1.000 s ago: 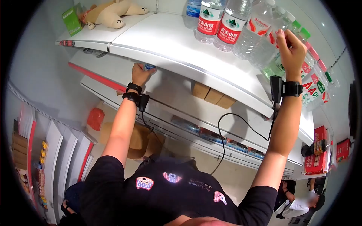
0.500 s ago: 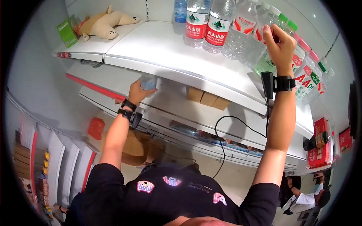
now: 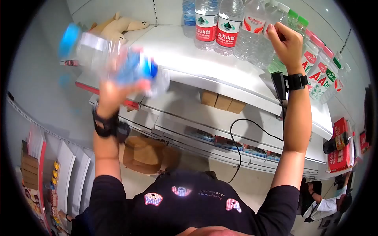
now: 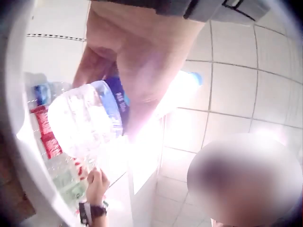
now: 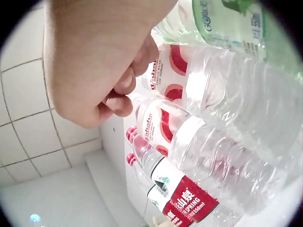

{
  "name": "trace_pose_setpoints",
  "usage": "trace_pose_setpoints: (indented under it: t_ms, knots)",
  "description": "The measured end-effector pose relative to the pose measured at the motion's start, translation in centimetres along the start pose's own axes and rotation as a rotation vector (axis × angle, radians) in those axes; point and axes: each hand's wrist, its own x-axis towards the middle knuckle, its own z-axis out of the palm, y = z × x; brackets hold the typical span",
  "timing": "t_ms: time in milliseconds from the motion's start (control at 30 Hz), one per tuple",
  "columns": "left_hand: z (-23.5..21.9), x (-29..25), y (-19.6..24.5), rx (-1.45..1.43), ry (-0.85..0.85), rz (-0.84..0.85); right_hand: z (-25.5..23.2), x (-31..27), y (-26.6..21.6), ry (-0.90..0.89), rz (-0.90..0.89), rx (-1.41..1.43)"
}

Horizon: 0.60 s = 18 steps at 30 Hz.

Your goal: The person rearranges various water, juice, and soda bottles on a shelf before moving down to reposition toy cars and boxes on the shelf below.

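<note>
The left grip curls round a bottle at its blue label, cap end jutting out. The right grip is fisted.

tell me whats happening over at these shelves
A person's left hand holds a blue-capped clear bottle tipped well over, blurred in the head view. The right hand is curled, with nothing visible in it, next to a row of bottles standing on the top shelf. A plush toy lies farther along that shelf.
</note>
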Motion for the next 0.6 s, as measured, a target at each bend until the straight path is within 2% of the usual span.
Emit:
trace_pose_setpoints:
  t_ms: [67,133,167,233,367,467,533,600]
  knots:
    - [-0.1,6.1,1.4,0.223,-0.005,0.100,0.0,0.0,0.5,0.003,0.026,-0.024]
    - [0.8,10.7,1.3,0.468,-0.018,0.007,-0.3,0.1,0.0,0.001,0.027,-0.017]
    - [1.1,12.9,0.5,0.467,-0.015,0.015,-0.4,0.2,-0.2,-0.002,0.036,-0.009]
    - [1.6,16.2,-2.2,0.646,-0.156,-0.080,-0.5,0.2,-0.3,0.005,0.021,-0.006]
    - [3.5,18.7,-7.6,0.494,-0.240,-0.065,-0.8,0.4,-0.2,-0.001,0.010,-0.017]
    - [5.0,18.4,-8.6,0.490,-0.271,-0.041,-0.9,0.5,-0.4,0.002,0.018,-0.001]
    - [5.4,18.3,-8.9,0.377,-0.235,-0.157,-0.9,0.5,-0.3,-0.003,0.001,0.058]
    - [5.6,18.5,-9.1,0.397,-0.253,-0.205,-1.0,0.4,-0.5,-0.008,0.028,0.053]
